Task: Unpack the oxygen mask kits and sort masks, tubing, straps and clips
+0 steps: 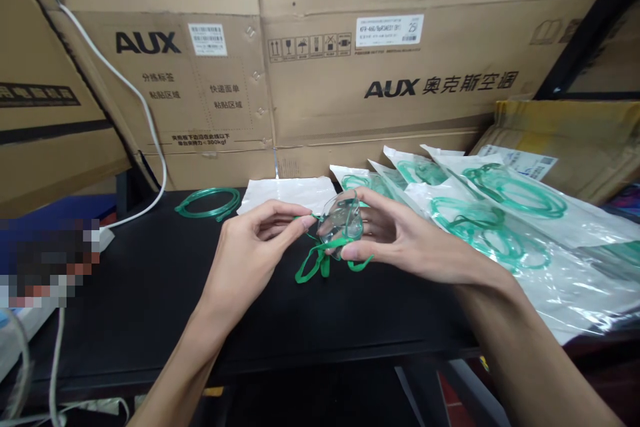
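Note:
A clear plastic oxygen mask (341, 223) is held above the black table in front of me. My right hand (387, 230) wraps round its right side, thumb below and fingers behind. With thumb and fingertips, my left hand (273, 227) pinches a thin green elastic strap (306, 216) at the mask's left edge. A loop of green band (311, 268) dangles under the mask. Behind my hands lies a flat white sheet or pouch (287, 192), and a coil of green tubing (209, 202) rests to its left.
Several clear-and-white pouches (500, 233) with green tubing overlap on the right of the black table (300, 327). Large cardboard panels (320, 107) stand along the back. A white cable (145, 103) runs down the left to a power strip (107, 237). A yellowish package (565, 140) leans at the right.

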Available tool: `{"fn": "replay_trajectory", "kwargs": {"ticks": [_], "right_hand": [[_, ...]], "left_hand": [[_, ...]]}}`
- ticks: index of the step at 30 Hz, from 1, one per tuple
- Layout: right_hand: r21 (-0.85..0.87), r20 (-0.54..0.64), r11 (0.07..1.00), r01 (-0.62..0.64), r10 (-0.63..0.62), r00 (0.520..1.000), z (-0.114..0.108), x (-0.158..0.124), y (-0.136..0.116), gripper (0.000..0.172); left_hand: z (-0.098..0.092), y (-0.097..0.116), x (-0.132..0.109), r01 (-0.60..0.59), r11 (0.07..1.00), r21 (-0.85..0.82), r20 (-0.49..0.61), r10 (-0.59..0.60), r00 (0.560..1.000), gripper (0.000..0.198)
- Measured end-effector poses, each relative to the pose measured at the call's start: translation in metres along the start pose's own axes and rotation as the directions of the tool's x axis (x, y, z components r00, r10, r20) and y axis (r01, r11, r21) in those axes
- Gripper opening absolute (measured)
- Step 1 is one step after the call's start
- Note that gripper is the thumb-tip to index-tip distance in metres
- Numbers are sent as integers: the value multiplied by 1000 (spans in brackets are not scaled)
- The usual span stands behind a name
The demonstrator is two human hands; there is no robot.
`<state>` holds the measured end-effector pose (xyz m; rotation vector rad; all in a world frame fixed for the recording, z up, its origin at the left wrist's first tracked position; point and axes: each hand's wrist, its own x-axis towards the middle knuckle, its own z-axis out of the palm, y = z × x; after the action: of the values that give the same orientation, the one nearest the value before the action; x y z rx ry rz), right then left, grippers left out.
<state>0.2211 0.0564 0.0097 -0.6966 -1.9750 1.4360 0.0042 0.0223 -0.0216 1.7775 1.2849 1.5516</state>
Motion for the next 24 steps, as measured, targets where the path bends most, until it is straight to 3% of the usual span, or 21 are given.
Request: {"fn": "replay_trajectory", "kwargs": {"ticks": [15, 24], "right_hand": [[11, 37, 1000, 4, -4, 999, 1, 0, 0, 43], [-108, -37, 983, 145, -150, 988, 0, 4, 9, 39]], "left_hand": [[2, -1, -3, -18, 1000, 22, -11, 18, 1000, 9], [1, 3, -2, -19, 999, -31, 4, 19, 1000, 10]]}}
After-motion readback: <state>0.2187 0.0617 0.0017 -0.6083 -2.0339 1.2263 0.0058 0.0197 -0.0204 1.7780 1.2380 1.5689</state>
